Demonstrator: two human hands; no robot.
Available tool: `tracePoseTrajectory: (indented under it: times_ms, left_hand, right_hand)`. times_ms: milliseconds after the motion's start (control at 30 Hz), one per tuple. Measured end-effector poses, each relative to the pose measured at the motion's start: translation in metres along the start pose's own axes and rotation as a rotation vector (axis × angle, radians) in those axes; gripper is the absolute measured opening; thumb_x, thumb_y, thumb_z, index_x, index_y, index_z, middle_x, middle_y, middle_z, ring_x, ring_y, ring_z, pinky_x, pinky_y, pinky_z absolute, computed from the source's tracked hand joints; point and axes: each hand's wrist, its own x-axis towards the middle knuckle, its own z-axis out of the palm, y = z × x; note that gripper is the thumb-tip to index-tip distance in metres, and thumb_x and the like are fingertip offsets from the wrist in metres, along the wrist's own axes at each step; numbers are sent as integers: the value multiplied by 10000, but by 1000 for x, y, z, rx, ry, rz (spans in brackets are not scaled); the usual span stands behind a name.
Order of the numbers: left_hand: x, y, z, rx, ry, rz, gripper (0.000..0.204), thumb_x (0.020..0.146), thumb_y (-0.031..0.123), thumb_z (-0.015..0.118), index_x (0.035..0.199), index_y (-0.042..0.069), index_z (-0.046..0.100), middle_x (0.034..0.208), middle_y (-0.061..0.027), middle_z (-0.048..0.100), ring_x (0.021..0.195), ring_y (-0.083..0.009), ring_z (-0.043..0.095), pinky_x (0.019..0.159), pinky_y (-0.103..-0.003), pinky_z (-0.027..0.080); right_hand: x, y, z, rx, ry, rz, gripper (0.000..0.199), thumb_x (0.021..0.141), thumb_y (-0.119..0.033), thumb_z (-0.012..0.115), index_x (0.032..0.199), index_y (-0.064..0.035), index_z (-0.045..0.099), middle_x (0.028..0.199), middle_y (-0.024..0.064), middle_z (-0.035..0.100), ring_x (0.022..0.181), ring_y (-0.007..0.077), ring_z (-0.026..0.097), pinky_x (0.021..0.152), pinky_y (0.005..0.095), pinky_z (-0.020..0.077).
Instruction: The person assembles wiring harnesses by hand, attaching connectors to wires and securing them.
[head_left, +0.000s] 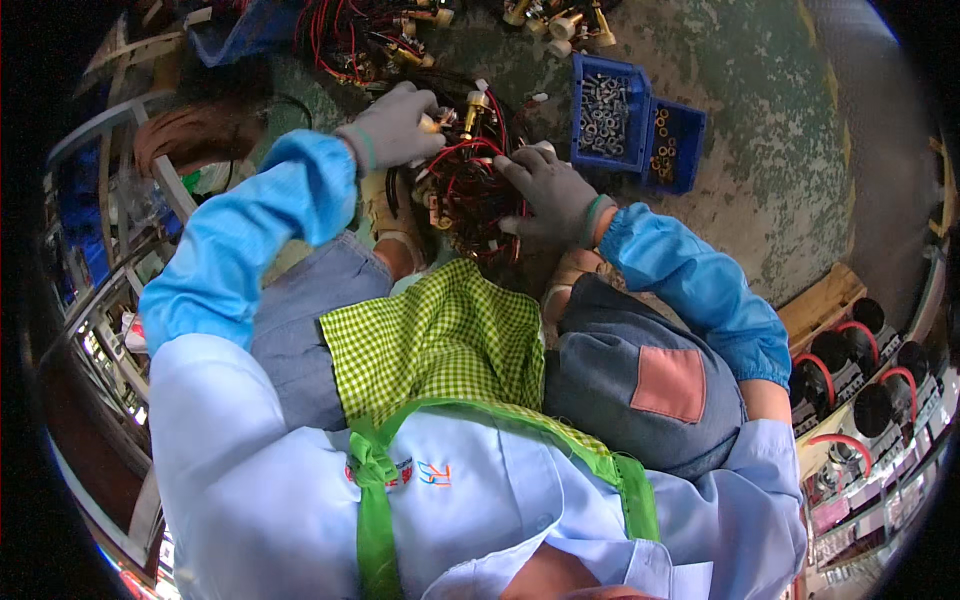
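Note:
Grey work gloves cover both hands. My left hand (pixel 395 125) is closed around a small brass fitting (pixel 429 124) at the left side of a wire pile. Red and black wires (pixel 468 185) with brass parts lie heaped between my feet. A larger brass valve-like piece (pixel 474 112) sticks up just right of my left fingers. At the pile's right side, my right hand (pixel 550 195) has its fingers apart, with the fingertips against the red wires. Its palm faces down and hidden, and I see nothing held in it.
Right of the pile stand a blue bin of metal nuts or bolts (pixel 604 115) and a blue bin of brass rings (pixel 664 150). More wired brass parts (pixel 400 40) lie ahead. Metal racking (pixel 110 180) is at left; black cylinders with red tubes (pixel 830 360) stand at right.

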Motion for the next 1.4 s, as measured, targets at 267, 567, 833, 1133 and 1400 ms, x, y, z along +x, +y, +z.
tracePoseTrajectory:
  times_ms: [267, 567, 833, 1133, 1400]
  left_hand:
    - [26, 50, -4, -160, 435, 602, 313, 729, 173, 657, 1007, 80, 545, 1057, -189, 492, 964, -350, 535, 773, -387, 489]
    - [110, 89, 57, -1050, 356, 358, 336, 787, 227, 655, 1023, 50, 494, 932, -87, 549, 837, -177, 546, 765, -334, 466]
    - [113, 99, 47, -976, 244, 428, 328, 764, 204, 641, 1038, 84, 506, 948, -70, 535, 899, -189, 532, 803, -350, 450]
    - [73, 26, -19, -219, -133, 160, 671, 700, 246, 654, 1264, -1, 389, 1078, -208, 565, 918, -276, 595, 775, -380, 488]
    - [9, 52, -29, 75, 57, 319, 538, 743, 111, 599, 1230, 36, 383, 1145, -182, 455, 1016, -381, 493, 842, -457, 438]
  right_hand:
    - [0, 34, 25, -53, 74, -127, 900, 759, -558, 593, 1402, -51, 219, 1442, 181, 200, 1342, 355, 166, 1062, 480, 266]
    - [-24, 95, -14, 1463, 511, 430, 557, 852, -381, 594, 1263, -31, 455, 1172, 124, 534, 999, 249, 555, 861, 357, 474]
    - [-16, 101, -17, 1342, 362, 321, 460, 868, -291, 595, 1250, -61, 479, 1075, 47, 565, 904, 161, 549, 786, 318, 472]
    - [-19, 73, -3, 755, 81, 165, 354, 851, -160, 601, 1179, -53, 523, 983, 43, 554, 916, 152, 531, 819, 335, 444]
    - [-2, 41, -7, 609, 368, 86, 508, 769, -259, 689, 1206, -71, 511, 1205, 158, 458, 1118, 300, 468, 917, 400, 427]
